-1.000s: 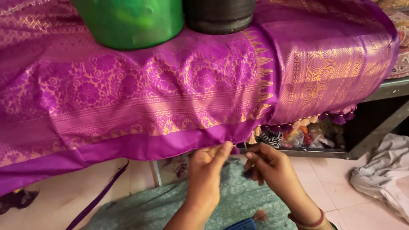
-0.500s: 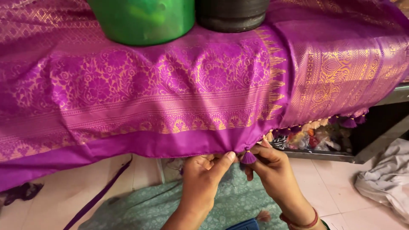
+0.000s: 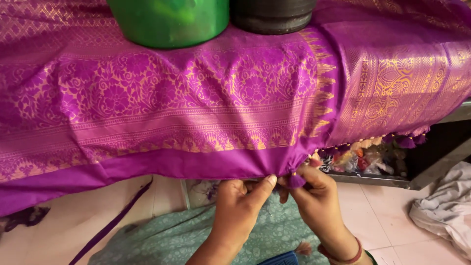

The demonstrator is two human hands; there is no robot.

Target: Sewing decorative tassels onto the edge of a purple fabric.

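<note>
head view | left hand [image 3: 240,203] and right hand [image 3: 311,198] both pinched on hem of purple silk cloth [image 3: 196,122] at small tassel [image 3: 296,181] | cloth drapes over surface edge, under green tub [image 3: 169,22], black pot [image 3: 272,14] | likely soft, light, slippery; grip hem by tassel
</note>
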